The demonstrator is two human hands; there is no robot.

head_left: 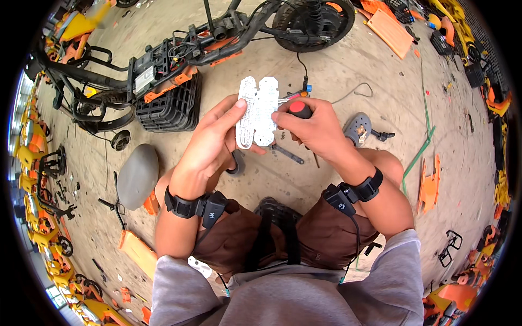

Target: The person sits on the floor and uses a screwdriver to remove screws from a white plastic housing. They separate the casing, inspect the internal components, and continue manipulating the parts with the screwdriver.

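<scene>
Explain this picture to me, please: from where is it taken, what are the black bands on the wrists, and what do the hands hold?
The picture comes from a wide camera worn on a person's head, looking down, so edges bend near the rim. The person sits low over a concrete floor. Each wrist wears a black band with a small box; its purpose cannot be told. The left hand holds a white plate with many small holes. The right hand grips a screwdriver with a red and black handle, its tip against the plate. A stripped bike frame, a grey saddle, a grey shoe and orange parts lie on the floor.
</scene>
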